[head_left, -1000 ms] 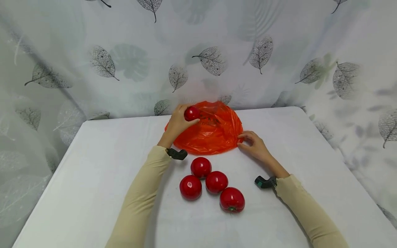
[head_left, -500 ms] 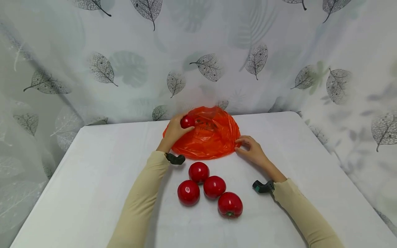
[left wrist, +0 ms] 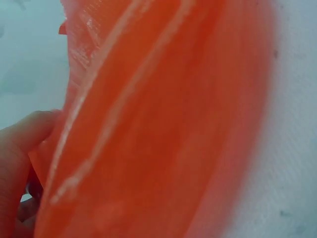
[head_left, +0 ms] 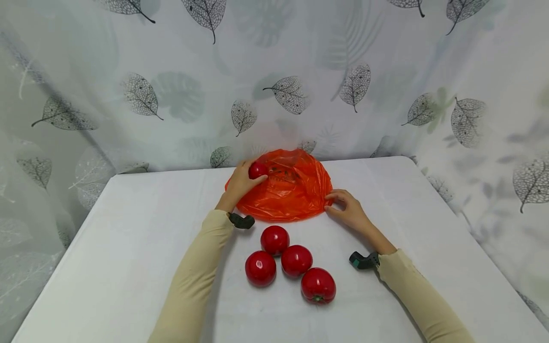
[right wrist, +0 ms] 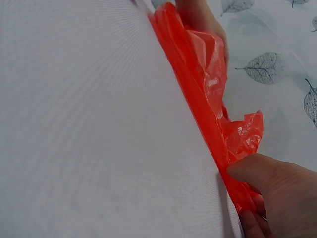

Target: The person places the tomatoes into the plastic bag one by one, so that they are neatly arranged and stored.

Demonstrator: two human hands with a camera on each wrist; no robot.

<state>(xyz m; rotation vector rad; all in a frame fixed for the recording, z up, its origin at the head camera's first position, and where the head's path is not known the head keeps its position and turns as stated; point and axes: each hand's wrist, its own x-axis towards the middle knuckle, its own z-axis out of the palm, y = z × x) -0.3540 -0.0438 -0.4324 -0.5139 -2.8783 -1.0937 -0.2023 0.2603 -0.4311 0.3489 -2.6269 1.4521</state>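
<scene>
My left hand [head_left: 240,182] grips a red tomato [head_left: 258,170] at the far left part of an orange-red plastic bag [head_left: 285,195]. Whether the tomato lies inside the bag's mouth or against its outside, I cannot tell. At the bag's right edge, my right hand [head_left: 349,209] pinches the thin plastic between thumb and fingers. The right wrist view shows this thumb [right wrist: 257,171] pressed on the red film. Crumpled bag plastic [left wrist: 148,124] fills most of the left wrist view and hides the tomato there.
Several glossy red tomatoes sit close together in front of the bag, the nearest tomato [head_left: 318,286] showing a green stem end. They rest on a white-covered table [head_left: 128,267]. Behind its far edge hangs a leaf-patterned curtain [head_left: 180,128].
The head view has tilted slightly, so everything sits a little lower. My left hand and its tomato have come slightly nearer and to the left. My right hand keeps its hold on the bag.
</scene>
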